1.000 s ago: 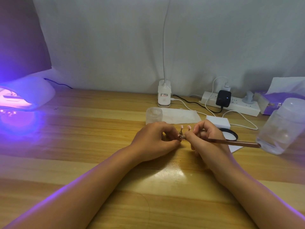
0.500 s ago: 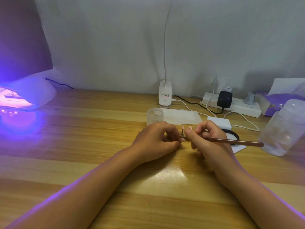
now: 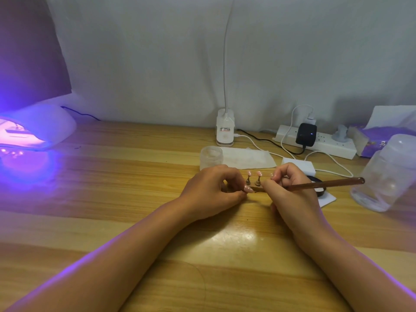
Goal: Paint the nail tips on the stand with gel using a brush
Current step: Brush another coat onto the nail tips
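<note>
Head view: left hand (image 3: 211, 190) pinches a nail tip (image 3: 248, 189), right hand (image 3: 290, 188) fingers pinching the brush (image 3: 324, 185) at it (stand (image 3: 253, 181) tips look glossy; remaining work unclear).

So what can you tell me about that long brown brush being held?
The brush is a slim, glossy reddish-brown stick, seemingly translucent. It lies almost level, its butt end pointing right and slightly up, over a small black-rimmed dish. The right hand pinches it near the working end like a pen. Its tip meets a pink nail tip that the left hand holds.
</note>
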A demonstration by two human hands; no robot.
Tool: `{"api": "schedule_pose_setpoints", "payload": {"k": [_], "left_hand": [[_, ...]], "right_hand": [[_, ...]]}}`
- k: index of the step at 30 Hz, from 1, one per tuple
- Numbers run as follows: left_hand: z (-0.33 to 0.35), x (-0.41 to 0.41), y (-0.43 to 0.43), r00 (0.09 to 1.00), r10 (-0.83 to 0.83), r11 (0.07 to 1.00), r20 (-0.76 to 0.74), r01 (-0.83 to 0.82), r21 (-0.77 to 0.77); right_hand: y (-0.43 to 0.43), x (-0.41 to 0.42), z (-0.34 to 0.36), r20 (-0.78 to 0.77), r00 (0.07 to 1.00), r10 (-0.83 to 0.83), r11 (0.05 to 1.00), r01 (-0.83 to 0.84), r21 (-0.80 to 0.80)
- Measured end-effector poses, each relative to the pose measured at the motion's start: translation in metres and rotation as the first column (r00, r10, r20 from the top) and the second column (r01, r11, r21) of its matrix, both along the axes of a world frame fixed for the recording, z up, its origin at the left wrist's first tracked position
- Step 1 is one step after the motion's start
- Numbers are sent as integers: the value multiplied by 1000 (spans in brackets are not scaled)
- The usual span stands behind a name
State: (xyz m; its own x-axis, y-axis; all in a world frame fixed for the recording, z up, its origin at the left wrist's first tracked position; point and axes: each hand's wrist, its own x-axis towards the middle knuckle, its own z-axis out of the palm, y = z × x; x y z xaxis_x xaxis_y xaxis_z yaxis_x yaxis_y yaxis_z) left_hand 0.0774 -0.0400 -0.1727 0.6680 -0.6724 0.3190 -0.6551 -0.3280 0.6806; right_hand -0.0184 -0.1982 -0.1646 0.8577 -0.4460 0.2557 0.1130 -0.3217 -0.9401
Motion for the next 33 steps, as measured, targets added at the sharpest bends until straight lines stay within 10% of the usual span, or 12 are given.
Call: {"api": "schedule_pose_setpoints", "payload": {"k": [16,33], "left_hand": [[0,0,0,1000,-17,1000,-4,17,-20],[3,-4,0,999,4,1000,45,-4,2]], "right_hand": [[3,-5,7,27,998,53,988,-56,142],[8,-5,6,-74,995,65,997,-68,-41]]}}
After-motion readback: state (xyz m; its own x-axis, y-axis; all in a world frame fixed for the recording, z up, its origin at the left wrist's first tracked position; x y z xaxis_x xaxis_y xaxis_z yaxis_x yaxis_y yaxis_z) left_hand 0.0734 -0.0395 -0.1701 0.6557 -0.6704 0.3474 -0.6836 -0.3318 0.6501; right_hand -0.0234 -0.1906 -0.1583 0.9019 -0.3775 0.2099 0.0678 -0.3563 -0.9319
